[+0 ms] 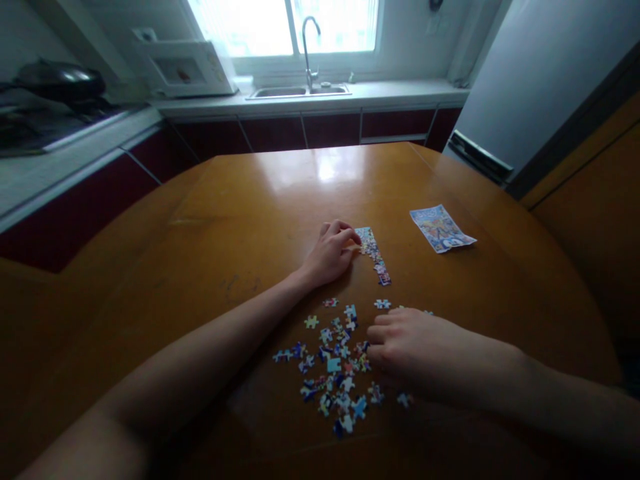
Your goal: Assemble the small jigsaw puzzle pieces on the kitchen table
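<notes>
A joined strip of jigsaw puzzle (373, 251) lies on the wooden table, its far end wider than its near end. My left hand (333, 255) rests at the strip's left edge, fingers bent and closed, tips touching that edge. Whatever is between those fingertips is too small to make out. Nearer to me, loose puzzle pieces (333, 365) lie in a scattered heap, some blue, some pale or multicoloured. Over the heap's right side is my right hand (407, 341), its fingers curled downward and closed. Its fingertips are partly hidden, so what they hold cannot be seen.
A printed picture sheet (440, 228) with creased edges lies to the right on the table (280, 220). A single pale piece (383, 304) sits between strip and right hand. Beyond the table are a sink with a tap (309, 60), a stove with a pan (60, 80), and a fridge.
</notes>
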A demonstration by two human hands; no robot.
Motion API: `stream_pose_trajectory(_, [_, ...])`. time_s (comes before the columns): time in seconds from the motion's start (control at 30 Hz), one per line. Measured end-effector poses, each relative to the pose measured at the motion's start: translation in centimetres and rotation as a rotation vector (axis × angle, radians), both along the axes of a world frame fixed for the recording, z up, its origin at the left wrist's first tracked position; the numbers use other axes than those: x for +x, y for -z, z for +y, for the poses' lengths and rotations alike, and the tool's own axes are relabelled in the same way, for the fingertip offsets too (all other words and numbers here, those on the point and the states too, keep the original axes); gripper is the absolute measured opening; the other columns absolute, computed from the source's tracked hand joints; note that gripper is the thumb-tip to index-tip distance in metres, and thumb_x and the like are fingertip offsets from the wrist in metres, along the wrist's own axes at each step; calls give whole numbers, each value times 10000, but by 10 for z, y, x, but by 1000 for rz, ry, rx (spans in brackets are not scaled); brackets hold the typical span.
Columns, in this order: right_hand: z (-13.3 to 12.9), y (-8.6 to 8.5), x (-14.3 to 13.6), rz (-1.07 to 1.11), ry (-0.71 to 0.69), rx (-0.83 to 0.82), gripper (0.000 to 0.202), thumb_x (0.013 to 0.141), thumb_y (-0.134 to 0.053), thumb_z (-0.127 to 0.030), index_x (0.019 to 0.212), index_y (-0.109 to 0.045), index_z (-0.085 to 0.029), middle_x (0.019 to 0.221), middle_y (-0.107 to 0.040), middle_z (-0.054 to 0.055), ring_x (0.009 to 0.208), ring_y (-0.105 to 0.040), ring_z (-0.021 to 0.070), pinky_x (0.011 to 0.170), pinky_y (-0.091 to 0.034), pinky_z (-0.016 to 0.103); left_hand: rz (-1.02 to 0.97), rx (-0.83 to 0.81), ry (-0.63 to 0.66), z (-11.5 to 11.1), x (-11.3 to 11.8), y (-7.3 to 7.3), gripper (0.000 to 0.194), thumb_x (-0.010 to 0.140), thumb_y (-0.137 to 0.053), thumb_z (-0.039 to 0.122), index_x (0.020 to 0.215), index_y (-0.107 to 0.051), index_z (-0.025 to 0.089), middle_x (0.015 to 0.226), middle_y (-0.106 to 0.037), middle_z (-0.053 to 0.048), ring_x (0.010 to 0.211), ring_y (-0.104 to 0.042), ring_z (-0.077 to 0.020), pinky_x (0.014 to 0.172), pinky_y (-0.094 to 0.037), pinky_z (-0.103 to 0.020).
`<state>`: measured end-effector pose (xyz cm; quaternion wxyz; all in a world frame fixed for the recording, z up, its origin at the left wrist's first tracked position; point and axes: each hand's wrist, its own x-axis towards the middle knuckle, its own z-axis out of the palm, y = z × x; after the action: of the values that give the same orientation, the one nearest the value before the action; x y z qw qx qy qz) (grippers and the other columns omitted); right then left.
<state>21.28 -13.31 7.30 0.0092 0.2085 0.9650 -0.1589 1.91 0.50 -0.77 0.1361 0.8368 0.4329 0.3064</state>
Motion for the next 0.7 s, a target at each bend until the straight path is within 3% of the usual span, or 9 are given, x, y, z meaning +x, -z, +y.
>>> stream_pose_trajectory(0.27, [-1, 0, -8, 114, -99, 87, 60, 944, -600, -163, 940, -658, -176, 947, -658, 46, 870, -558, 183, 760, -444, 350, -3, 17, 2, 0, 0, 1, 113, 874, -608, 150, 928, -672, 226, 1109, -577, -45, 1109, -473, -231, 1035, -434, -426])
stream_pose_trajectory(0.43, [-9, 12, -23, 193, -219, 129, 117, 962, -581, -183, 869, -653, -186, 962, -629, 52, 862, -515, 187, 731, -432, 348, -1, 21, 9, 1, -1, 3, 103, 879, -615, 163, 934, -672, 228, 1122, -573, -42, 1112, -471, -229, 1035, -432, -419])
stream_pose_trajectory(0.7, [-10, 25, -28, 197, -248, 142, 141, 962, -587, -208, 850, -668, -181, 979, -619, 55, 897, -497, 199, 763, -425, 352, 3, 18, 3, 0, 0, 1, 140, 865, -601, 128, 928, -674, 229, 1113, -574, -44, 1107, -475, -231, 1036, -436, -428])
